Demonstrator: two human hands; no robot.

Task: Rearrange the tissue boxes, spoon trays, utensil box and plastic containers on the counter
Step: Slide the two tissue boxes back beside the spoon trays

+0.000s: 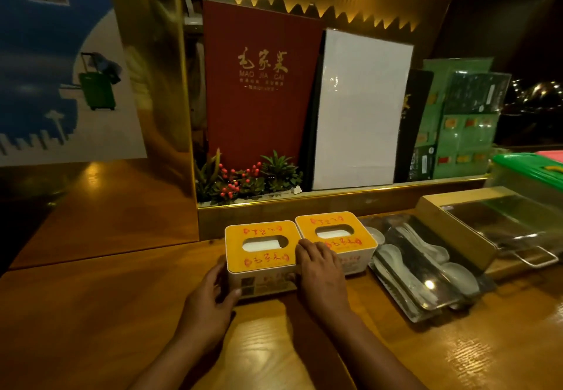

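Two tissue boxes with orange lids stand side by side on the wooden counter (91,313). My left hand (210,304) presses against the left side of the near tissue box (262,255), thumb on its front corner. My right hand (320,273) lies over that box's right edge, fingers in the gap beside the second tissue box (335,232). To the right, stacked spoon trays (405,295) hold white ceramic spoons (460,277). Further right sits a utensil box (457,237) with a clear lid. A green-lidded plastic container (524,176) stands at the far right edge.
Behind the boxes runs a raised gold ledge (335,199) with artificial plants (243,180), a red menu (262,84), a white board (359,109) and green menus (457,124). A gold pillar (152,69) rises at the left.
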